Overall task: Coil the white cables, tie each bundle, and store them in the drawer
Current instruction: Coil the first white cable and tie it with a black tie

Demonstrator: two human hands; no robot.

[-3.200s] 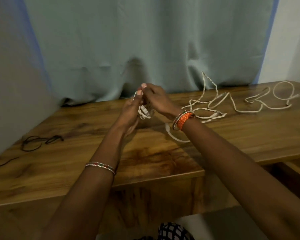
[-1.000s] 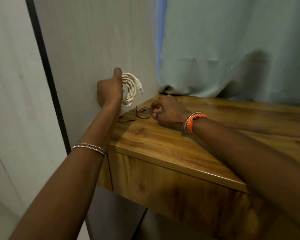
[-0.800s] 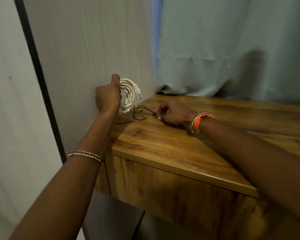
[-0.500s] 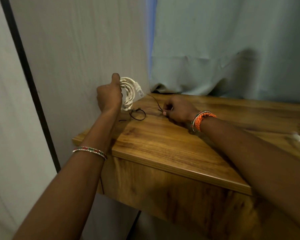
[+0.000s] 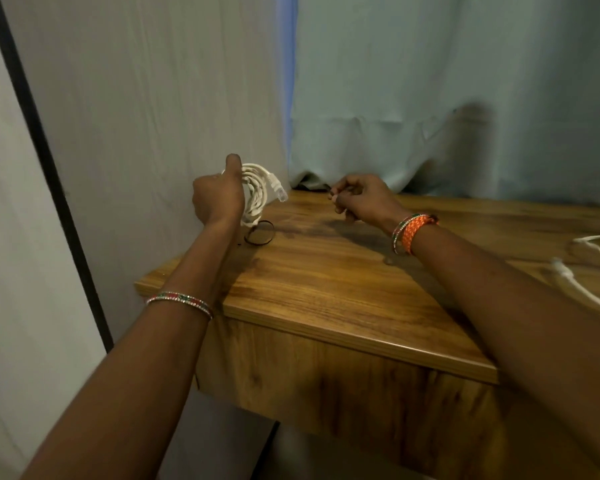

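My left hand (image 5: 217, 199) holds a coiled white cable (image 5: 255, 194) upright above the left end of the wooden table (image 5: 326, 282); the cable's clear plug sticks out to the right. My right hand (image 5: 361, 199) is lifted just above the table, fingers pinched on a thin black tie that is barely visible at the fingertips. Another black tie (image 5: 260, 233) lies looped on the table below the coil. A loose white cable (image 5: 582, 271) lies at the table's right edge of the view.
A grey wall panel (image 5: 136, 116) stands close on the left, with a black vertical strip. A pale blue curtain (image 5: 447, 91) hangs behind the table. The table's wooden front face (image 5: 343, 386) is below its near edge.
My right hand has picked a black tie off the table and raised it toward the curtain. The left hand keeps the coil steady. One looped tie stays on the table.
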